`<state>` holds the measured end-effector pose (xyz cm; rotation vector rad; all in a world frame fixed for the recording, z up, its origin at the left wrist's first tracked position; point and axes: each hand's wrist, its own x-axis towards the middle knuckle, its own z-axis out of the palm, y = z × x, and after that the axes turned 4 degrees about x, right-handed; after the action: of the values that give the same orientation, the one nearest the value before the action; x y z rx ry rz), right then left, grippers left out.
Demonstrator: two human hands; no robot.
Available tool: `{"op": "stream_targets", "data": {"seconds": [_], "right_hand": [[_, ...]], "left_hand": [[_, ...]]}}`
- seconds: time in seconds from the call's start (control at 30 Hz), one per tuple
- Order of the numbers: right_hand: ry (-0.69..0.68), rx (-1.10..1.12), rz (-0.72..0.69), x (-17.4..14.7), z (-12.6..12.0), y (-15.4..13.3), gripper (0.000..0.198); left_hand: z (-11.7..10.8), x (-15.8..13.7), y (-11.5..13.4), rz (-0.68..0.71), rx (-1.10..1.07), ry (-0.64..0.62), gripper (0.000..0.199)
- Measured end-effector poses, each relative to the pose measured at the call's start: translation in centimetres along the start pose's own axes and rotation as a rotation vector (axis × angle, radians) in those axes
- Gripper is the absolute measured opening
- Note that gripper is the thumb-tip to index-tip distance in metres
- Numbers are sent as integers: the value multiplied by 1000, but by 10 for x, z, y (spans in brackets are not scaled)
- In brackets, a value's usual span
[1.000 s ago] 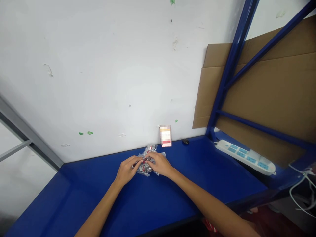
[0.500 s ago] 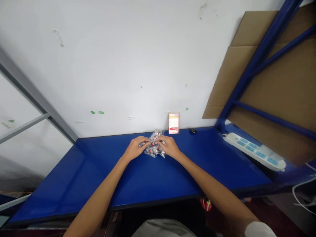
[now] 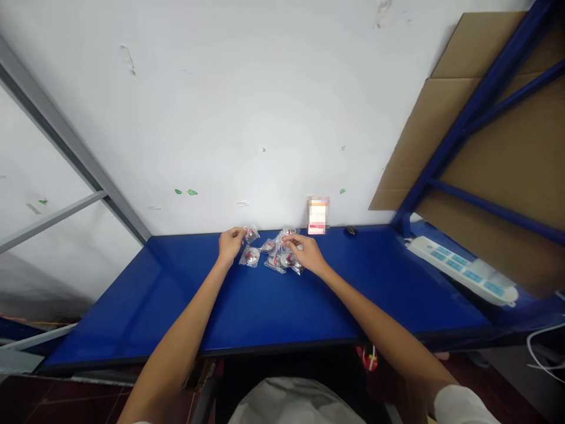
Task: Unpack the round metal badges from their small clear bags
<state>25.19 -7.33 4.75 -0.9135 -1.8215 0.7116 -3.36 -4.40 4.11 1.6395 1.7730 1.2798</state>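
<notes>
Though most packets lie bunched mid-frame, the left hand pinches one apart, the right hand narrowed, its hold unclear.

Left hand: one, over the far part of the blue table; thumb and forefinger pinched. Right hand: one, also over the table's far part, apart from its pair; fingers curled, bent inward. Left forearm, right forearm: bare, extended across the table's near edge.
</notes>
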Motion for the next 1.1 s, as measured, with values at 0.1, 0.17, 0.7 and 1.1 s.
{"op": "stream_targets", "data": {"seconds": [0.1, 0.17, 0.7, 1.1], "right_hand": [[-1, -7, -9, 0, -3, 1, 26], [-7, -20, -13, 0, -3, 0, 26], [42, -166, -31, 5, -17, 6, 26], [10, -207, -73, 2, -15, -4, 28]], "left_hand": [[1, 4, -6, -26, 79, -8, 46], [2, 5, -7, 3, 222, -61, 47], [-21, 6, -10, 124, 704, 4, 51], [2, 11, -22, 15, 445, -167, 30]]}}
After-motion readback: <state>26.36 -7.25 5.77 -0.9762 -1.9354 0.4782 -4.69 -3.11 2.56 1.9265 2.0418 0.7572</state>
